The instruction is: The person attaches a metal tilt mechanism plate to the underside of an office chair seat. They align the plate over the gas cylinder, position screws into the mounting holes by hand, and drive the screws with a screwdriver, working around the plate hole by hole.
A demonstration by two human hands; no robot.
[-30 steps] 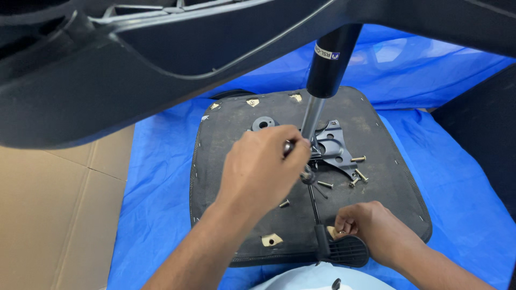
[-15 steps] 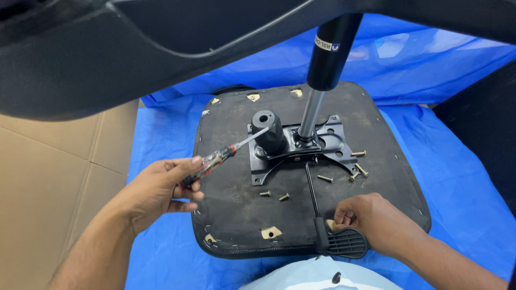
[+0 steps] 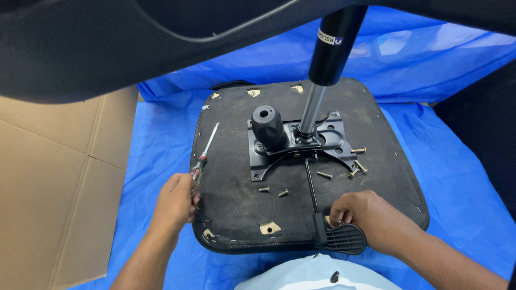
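Note:
An upturned black chair seat (image 3: 236, 193) lies on a blue tarp. A black metal mechanism plate (image 3: 328, 140) with a round knob (image 3: 267, 124) and a gas cylinder (image 3: 329, 59) sits on it. My left hand (image 3: 174, 201) holds a screwdriver (image 3: 203, 153) by its handle at the seat's left edge, shaft pointing away. My right hand (image 3: 368, 217) rests at the seat's front edge next to the black lever paddle (image 3: 341, 239), fingertips pinched on something small that I cannot make out. Several loose screws (image 3: 324, 174) lie on the seat.
The blue tarp (image 3: 156, 139) covers the floor. Flattened cardboard (image 3: 54, 182) lies to the left. A large dark chair part (image 3: 107, 43) overhangs the top of the view. A dark object (image 3: 484, 118) stands at the right edge.
My left hand has drawn back from the mechanism to the seat's left edge, taking the screwdriver with it. My right hand has stayed by the lever paddle.

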